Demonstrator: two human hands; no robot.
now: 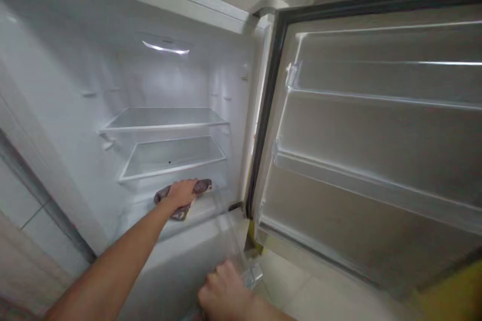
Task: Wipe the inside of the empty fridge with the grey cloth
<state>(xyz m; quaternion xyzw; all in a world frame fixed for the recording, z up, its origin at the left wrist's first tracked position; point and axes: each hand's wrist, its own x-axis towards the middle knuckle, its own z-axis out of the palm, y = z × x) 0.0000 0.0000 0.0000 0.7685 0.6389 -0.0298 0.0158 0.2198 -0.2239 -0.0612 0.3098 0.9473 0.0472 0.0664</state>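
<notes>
Fridge [75,110], cloth [202,186] in left hand [183,193]

Inside the fridge [124,75], a white ledge [205,212] lies right under the left hand [183,193]. A cloth [201,186] lies on the ledge, and the hand's fingers curl over it. Just above that hand is the lower shelf [173,158]. The top shelf [165,118] is higher up, above the lower one. Below the ledge, a clear drawer [233,241] sticks out toward the right hand [226,291], which grips its front corner. The tile floor [297,281] is just to the right of that hand.
</notes>
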